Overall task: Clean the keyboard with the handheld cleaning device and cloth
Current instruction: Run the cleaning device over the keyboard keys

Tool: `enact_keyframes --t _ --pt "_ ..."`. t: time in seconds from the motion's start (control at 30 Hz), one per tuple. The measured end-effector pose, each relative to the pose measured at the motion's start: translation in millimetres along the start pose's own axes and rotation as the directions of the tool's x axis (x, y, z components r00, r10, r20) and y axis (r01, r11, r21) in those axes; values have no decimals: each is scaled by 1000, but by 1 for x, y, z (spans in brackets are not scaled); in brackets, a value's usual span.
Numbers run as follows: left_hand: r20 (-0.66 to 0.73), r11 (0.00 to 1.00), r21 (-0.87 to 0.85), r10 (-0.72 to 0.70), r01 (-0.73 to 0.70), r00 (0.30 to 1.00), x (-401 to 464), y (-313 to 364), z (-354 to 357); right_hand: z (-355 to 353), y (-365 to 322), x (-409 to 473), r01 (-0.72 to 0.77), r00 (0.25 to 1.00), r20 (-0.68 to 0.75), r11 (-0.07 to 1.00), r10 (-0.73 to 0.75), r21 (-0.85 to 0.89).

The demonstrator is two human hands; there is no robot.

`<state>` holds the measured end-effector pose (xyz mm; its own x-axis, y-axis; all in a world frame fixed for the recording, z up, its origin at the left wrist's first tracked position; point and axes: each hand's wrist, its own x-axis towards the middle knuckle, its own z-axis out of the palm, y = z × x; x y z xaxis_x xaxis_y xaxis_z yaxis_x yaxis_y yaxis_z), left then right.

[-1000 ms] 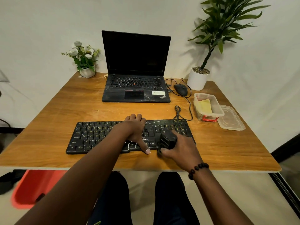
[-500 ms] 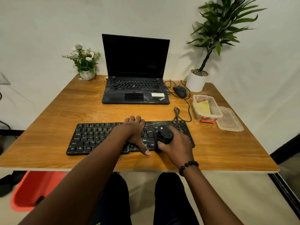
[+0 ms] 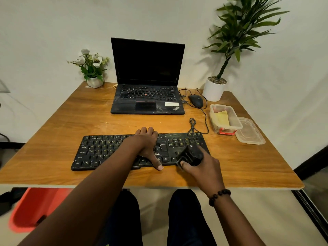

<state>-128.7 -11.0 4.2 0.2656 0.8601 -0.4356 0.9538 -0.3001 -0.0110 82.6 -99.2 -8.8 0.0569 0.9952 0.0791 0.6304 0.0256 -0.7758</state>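
Left hand (image 3: 147, 144) rests flat, fingers straight, on black keyboard (image 3: 106, 151) mid-section; right hand (image 3: 204, 166) grips black handheld cleaner (image 3: 190, 155) over its right end.

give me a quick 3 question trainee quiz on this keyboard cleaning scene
1. True or false: the right hand grips the cleaning device over the right end of the keyboard.
2. Where does the yellow cloth lie? A) on the laptop B) in the open plastic container C) under the keyboard
3. Fill in: the left hand rests on the ____.

Key: 1 true; 2 B; 3 keyboard
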Motion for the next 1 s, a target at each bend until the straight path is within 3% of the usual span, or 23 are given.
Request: enact_keyframes --t 0.2,0.37,0.43,0.6,0.7,0.77,1.0 --pt "-1 1000 9 -7 7 1000 1 -3 2 -1 -12 28 99 995 -26 987 -96 125" --pt "-6 1000 3 -4 4 1000 2 -1 2 6 -11 53 267 951 175 962 -254 -58" --pt "-11 1000 -8 2 -2 1000 3 -3 3 2 -9 65 315 938 194 940 -287 -132" --pt "-16 1000 -22 -3 3 1000 1 -9 6 -3 -17 82 345 935 169 911 -313 -225" --pt "-20 1000 -28 6 -7 1000 3 -7 7 -6 -19 79 305 923 278 946 -266 -107" --pt "-23 999 -37 4 -4 1000 3 -8 6 -4 -18 81 336 905 326 930 -274 -152" --pt "-17 999 -43 4 -5 1000 2 -6 8 3 -29 101 339 931 237 899 -278 -278"
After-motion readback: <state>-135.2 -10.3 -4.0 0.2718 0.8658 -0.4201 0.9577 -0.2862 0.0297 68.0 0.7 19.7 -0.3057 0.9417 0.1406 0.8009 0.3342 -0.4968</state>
